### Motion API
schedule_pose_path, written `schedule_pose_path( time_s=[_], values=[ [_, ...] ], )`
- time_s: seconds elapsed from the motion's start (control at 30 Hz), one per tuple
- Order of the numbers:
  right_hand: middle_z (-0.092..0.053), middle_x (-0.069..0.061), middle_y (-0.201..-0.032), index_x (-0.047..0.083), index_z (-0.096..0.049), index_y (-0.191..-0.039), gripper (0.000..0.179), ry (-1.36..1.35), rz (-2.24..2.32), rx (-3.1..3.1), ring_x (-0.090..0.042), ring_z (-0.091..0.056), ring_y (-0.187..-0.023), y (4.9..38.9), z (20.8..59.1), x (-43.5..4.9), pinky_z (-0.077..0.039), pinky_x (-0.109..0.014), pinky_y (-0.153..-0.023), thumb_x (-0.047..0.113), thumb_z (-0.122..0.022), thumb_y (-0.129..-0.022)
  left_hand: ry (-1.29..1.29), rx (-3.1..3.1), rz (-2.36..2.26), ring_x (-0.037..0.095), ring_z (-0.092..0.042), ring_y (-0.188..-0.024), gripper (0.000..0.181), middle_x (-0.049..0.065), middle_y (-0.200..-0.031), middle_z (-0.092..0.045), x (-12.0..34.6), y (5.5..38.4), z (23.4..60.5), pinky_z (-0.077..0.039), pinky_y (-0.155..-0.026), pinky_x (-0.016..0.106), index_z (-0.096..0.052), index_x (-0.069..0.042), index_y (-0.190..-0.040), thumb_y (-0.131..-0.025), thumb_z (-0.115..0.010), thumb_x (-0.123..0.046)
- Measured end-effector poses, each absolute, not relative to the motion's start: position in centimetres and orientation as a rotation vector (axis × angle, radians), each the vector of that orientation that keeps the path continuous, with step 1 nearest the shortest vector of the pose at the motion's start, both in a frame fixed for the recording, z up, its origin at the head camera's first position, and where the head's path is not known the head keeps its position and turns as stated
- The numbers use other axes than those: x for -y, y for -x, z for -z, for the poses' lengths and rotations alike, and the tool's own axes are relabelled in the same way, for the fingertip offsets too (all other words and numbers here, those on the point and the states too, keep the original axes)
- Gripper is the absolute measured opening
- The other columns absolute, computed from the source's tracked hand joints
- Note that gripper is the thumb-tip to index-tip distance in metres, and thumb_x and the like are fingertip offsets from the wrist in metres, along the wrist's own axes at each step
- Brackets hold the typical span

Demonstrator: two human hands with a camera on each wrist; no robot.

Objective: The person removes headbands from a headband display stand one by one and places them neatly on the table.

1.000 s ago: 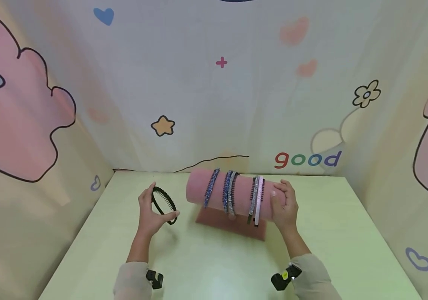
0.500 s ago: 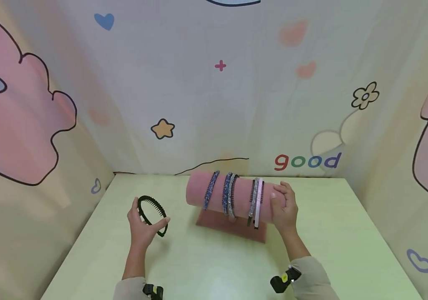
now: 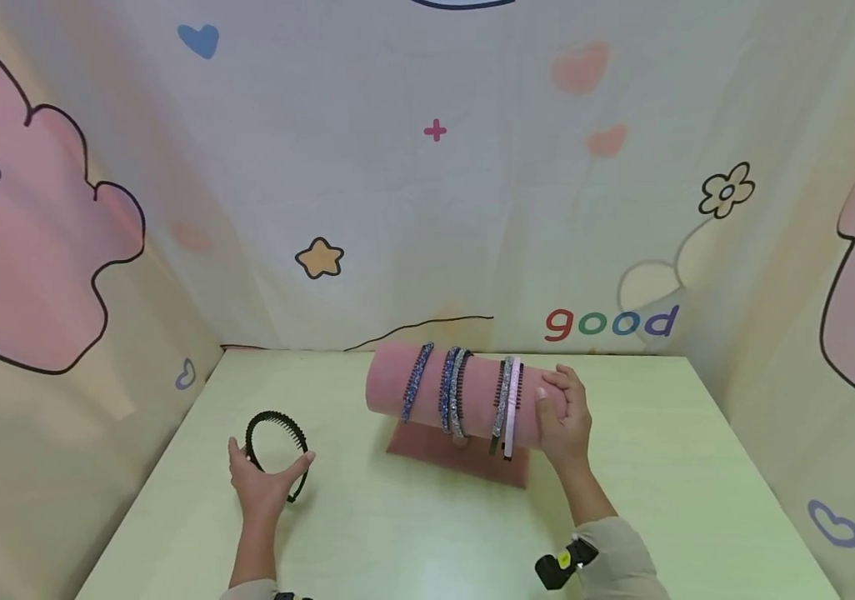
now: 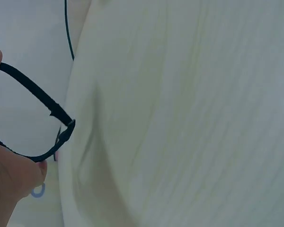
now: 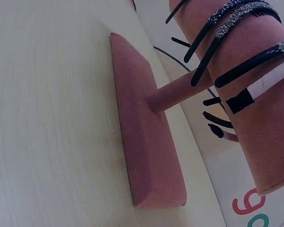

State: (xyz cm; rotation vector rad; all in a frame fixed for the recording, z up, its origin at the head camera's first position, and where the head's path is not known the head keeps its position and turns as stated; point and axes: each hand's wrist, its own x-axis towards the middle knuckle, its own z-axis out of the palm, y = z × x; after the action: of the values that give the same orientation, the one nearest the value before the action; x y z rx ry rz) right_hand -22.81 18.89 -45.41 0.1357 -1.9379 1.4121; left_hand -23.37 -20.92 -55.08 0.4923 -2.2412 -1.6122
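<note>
My left hand (image 3: 261,492) holds a black toothed headband (image 3: 253,423) between thumb and fingers, over the table's left side. In the left wrist view one end of the black band (image 4: 35,90) shows near the table, casting a shadow. My right hand (image 3: 568,423) grips the right end of a pink padded headband stand (image 3: 386,379). Several headbands sit around its roller: a blue glittery one (image 3: 417,382) at the left, a blue and silver pair in the middle, a silver one and a pale pink one (image 3: 513,408) near my right hand.
The stand's flat pink base (image 5: 144,142) rests on the pale wooden table (image 3: 397,533), joined to the roller by a short post. A printed cloth backdrop (image 3: 427,208) rises along the back and both sides.
My left hand has moved left and toward me with the black headband, away from the stand. My right hand stays on the stand's end.
</note>
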Motion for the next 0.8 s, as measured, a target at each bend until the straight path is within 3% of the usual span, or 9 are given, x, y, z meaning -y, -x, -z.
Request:
schedule_pose_path(
  time_s=[0.13,0.37,0.57,0.8],
  values=[
    [-0.044,-0.024,-0.131,-0.010,-0.052,-0.110,0.023,-0.147,-1.415,1.940,-0.037,-0.041,-0.120,22.8,45.2,-18.7,-0.032,-0.022,-0.095,-0.004,-0.053,-0.088,-0.605,2.238,1.559,0.042,-0.008,-0.134,0.128,0.024,-0.148,-0.010,22.2,23.3,55.4,-0.022,-0.101,0.058,-0.004,-0.009,-0.149,-0.058,-0.086,-0.046],
    [-0.044,-0.025,-0.132,-0.010,-0.054,-0.107,0.021,-0.095,-1.435,1.926,-0.041,-0.040,-0.121,23.1,45.3,-18.5,-0.031,-0.053,-0.098,-0.002,-0.053,-0.087,-0.690,2.286,1.470,0.047,-0.010,-0.131,0.127,0.027,-0.144,-0.012,24.4,23.5,55.4,-0.025,-0.097,0.061,-0.008,-0.008,-0.149,-0.057,-0.085,-0.050],
    [-0.046,-0.014,-0.136,-0.001,-0.062,-0.103,0.019,-0.025,-1.418,1.923,-0.032,-0.040,-0.125,24.9,47.2,-19.9,-0.031,-0.050,-0.100,0.003,-0.060,-0.085,-0.712,2.333,1.437,0.050,-0.007,-0.129,0.131,0.029,-0.144,-0.009,25.4,24.2,55.5,-0.023,-0.096,0.063,-0.006,-0.006,-0.149,-0.056,-0.084,-0.054],
    [-0.052,-0.016,-0.123,0.000,-0.060,-0.101,0.020,0.030,-1.305,2.039,-0.031,-0.046,-0.116,25.1,46.7,-20.1,-0.035,-0.050,-0.094,0.008,-0.057,-0.083,-0.765,2.344,1.382,0.050,-0.009,-0.128,0.131,0.032,-0.142,-0.011,26.4,24.5,55.5,-0.023,-0.096,0.063,-0.007,-0.005,-0.148,-0.054,-0.084,-0.055]
  ],
)
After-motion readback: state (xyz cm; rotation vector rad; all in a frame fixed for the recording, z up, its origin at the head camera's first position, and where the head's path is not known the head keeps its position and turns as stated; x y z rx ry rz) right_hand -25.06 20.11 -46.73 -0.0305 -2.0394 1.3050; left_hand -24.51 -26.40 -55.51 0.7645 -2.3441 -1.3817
